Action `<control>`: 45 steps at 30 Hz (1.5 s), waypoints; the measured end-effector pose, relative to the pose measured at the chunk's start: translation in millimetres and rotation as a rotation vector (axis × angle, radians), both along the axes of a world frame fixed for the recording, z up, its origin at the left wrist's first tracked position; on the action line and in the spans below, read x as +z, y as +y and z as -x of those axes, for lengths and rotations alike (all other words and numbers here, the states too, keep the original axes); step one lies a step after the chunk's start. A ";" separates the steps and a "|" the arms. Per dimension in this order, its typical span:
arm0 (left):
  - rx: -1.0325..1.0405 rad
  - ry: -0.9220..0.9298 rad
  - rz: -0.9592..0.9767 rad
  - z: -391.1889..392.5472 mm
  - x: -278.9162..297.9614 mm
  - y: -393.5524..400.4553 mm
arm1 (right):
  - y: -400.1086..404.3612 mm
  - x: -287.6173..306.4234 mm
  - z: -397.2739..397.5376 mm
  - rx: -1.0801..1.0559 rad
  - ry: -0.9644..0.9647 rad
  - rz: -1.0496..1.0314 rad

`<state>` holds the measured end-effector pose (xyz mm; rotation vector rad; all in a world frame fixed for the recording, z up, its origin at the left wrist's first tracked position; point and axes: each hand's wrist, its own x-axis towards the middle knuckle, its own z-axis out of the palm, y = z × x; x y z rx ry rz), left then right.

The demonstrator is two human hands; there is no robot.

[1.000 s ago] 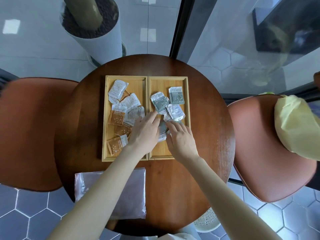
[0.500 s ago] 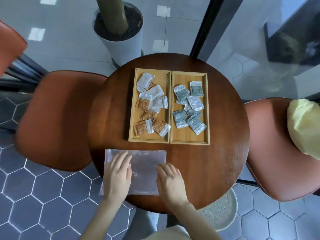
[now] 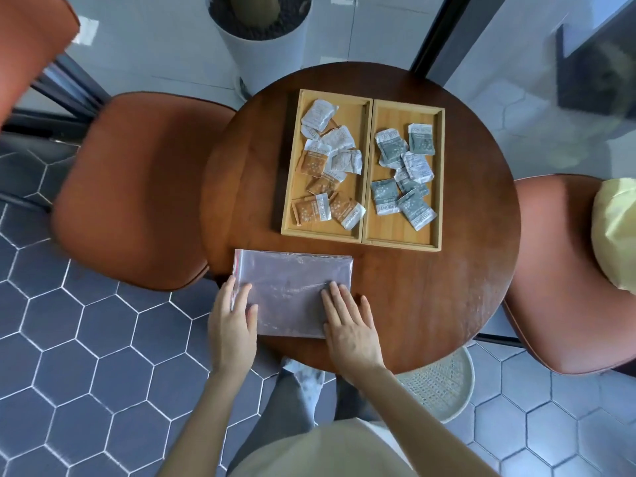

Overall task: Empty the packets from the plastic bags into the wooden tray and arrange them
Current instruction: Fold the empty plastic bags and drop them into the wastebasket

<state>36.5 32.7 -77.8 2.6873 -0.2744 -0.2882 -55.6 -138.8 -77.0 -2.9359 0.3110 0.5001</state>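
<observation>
A two-compartment wooden tray (image 3: 367, 118) lies on the round wooden table (image 3: 464, 270). Its left half holds several orange and white packets (image 3: 327, 173); its right half holds several grey-green packets (image 3: 404, 177). Flat clear plastic bags (image 3: 296, 290) with a red zip edge lie on the table's near edge, below the tray. My left hand (image 3: 234, 325) rests flat on the bags' left edge. My right hand (image 3: 349, 325) lies flat on their lower right corner. Both hands have fingers spread and grip nothing.
Orange-brown chairs stand to the left (image 3: 137, 187) and right (image 3: 564, 277) of the table; a pale yellow cushion (image 3: 616, 235) lies on the right one. A white planter (image 3: 261, 36) stands behind the table. A white perforated stool (image 3: 440, 387) sits under the near edge.
Both hands have left the tray's packets and come back to the near edge, now pressing flat on the plastic bags. The camera view has shifted, so the table sits further right.
</observation>
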 end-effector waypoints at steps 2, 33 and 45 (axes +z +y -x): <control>0.205 0.017 0.126 -5.2 4.1 -2.6 | -1.1 0.9 -0.8 0.009 -0.014 0.015; -0.322 -0.208 0.492 25.6 158.5 -37.9 | -37.5 128.5 -26.2 -0.493 -0.256 -0.858; 0.485 1.056 1.200 -25.9 164.5 -40.6 | -59.4 166.7 8.6 -0.678 -0.184 -1.539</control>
